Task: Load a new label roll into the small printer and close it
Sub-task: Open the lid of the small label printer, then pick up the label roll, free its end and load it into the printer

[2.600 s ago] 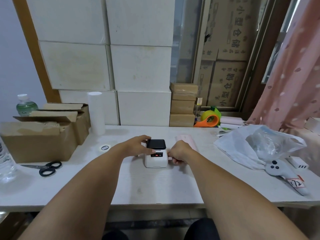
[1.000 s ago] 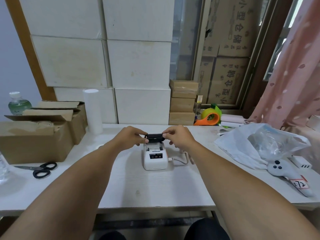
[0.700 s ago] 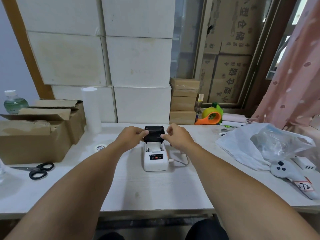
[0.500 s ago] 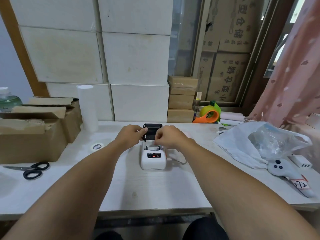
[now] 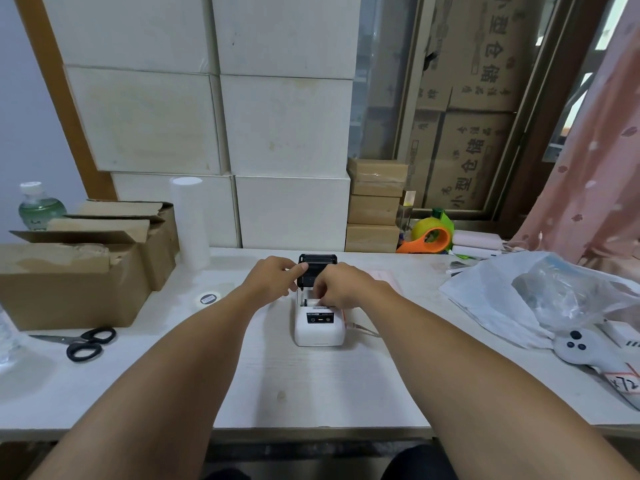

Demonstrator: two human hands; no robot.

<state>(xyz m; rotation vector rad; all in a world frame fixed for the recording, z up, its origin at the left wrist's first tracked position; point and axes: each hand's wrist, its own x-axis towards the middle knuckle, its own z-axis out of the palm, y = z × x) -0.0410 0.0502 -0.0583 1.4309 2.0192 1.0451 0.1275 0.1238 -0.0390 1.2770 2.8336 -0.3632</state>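
Observation:
The small white printer (image 5: 319,332) stands mid-table with its black lid (image 5: 318,260) swung up and upright. My left hand (image 5: 273,279) pinches the lid's left edge with thumb and forefinger. My right hand (image 5: 341,286) is curled over the opened paper bay with its fingertips down inside; a bit of white shows under them, and what they touch is hidden. A small label roll (image 5: 207,298) lies flat on the table to the left of the printer. A thin cable (image 5: 363,330) leaves the printer's right side.
Open cardboard boxes (image 5: 79,271) and black scissors (image 5: 85,342) are at the left, with a tall white roll (image 5: 188,216) behind. A plastic bag (image 5: 526,292), a grey controller (image 5: 585,355) and an orange tape dispenser (image 5: 429,239) are at the right. White boxes (image 5: 287,133) are stacked at the back.
The black lid went from shut to fully upright. My left hand stayed on the lid; my right hand left the lid and dropped into the paper bay.

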